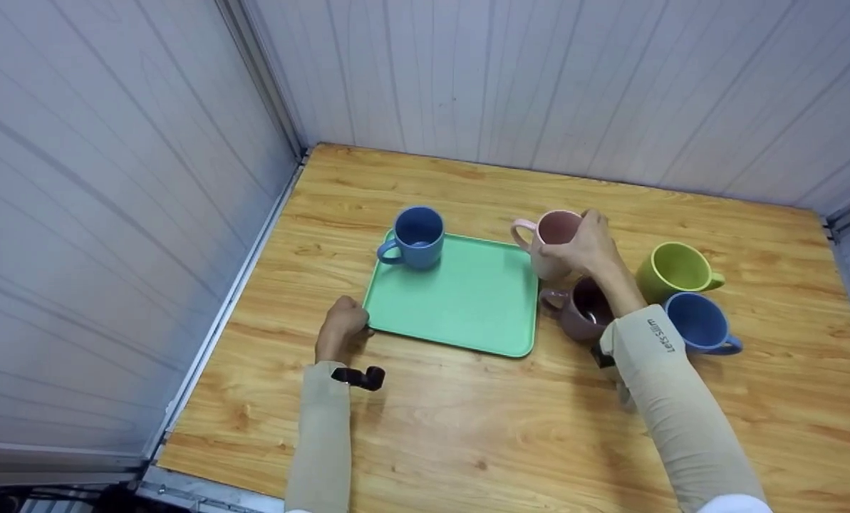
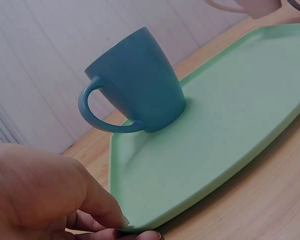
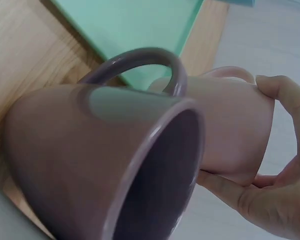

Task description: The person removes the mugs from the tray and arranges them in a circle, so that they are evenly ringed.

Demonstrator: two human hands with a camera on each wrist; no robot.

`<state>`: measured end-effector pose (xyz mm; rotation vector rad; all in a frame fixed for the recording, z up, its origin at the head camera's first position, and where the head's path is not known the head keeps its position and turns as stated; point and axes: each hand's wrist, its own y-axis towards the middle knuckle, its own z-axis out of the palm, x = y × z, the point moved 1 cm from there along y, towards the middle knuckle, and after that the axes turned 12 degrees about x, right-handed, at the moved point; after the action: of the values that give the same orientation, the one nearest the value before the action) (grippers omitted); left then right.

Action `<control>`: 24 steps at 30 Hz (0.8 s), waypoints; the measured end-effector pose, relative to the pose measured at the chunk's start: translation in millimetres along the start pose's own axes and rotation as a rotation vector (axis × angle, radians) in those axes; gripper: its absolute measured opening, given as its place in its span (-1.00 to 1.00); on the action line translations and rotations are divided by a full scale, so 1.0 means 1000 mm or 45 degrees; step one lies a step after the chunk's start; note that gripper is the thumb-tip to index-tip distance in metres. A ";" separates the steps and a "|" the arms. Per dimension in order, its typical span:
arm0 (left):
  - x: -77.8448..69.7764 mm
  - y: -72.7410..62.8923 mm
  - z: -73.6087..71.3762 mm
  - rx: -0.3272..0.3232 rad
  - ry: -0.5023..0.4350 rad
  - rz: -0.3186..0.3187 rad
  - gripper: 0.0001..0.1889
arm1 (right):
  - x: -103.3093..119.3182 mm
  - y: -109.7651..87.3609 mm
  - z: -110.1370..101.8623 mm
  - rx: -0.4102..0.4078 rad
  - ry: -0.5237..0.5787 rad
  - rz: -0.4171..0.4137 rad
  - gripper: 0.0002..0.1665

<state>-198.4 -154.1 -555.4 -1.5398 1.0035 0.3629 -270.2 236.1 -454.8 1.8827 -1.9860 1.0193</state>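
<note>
My left hand (image 1: 344, 319) pinches the near left corner of a green tray (image 1: 460, 299), thumb on top and fingers below in the left wrist view. On the tray's far left corner stands an upright blue mug (image 2: 140, 80), its handle to the left. With my right hand (image 1: 587, 246) I grip a pink mug (image 3: 235, 125) by its rim and side, at the tray's far right corner. Its handle points left. Whether its base touches the tray I cannot tell. A purple mug (image 1: 574, 320) stands just below my right wrist, partly covered by it, and looms close in the right wrist view.
Right of my forearm stand a yellow-green mug (image 1: 652, 281) and a second blue mug (image 1: 699, 324), side by side. A pale handle (image 1: 624, 393) shows from under the right sleeve. White panel walls (image 1: 425, 78) border the wooden table (image 1: 467, 442) at the back and left.
</note>
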 end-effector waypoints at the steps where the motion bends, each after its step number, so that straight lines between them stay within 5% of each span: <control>1: 0.000 0.000 0.000 0.003 0.007 0.001 -0.85 | -0.002 0.000 -0.001 0.002 -0.002 0.003 0.16; 13: -0.001 0.000 -0.002 0.037 0.057 -0.017 -0.81 | -0.025 0.000 -0.006 0.011 -0.026 0.036 0.06; 24: -0.001 0.001 -0.002 0.021 0.082 -0.013 -0.87 | -0.041 -0.001 -0.007 0.045 -0.029 0.067 0.24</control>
<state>-199.8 -155.7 -554.9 -1.5497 1.0460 0.2984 -265.2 272.6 -473.5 1.8776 -2.0542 1.0581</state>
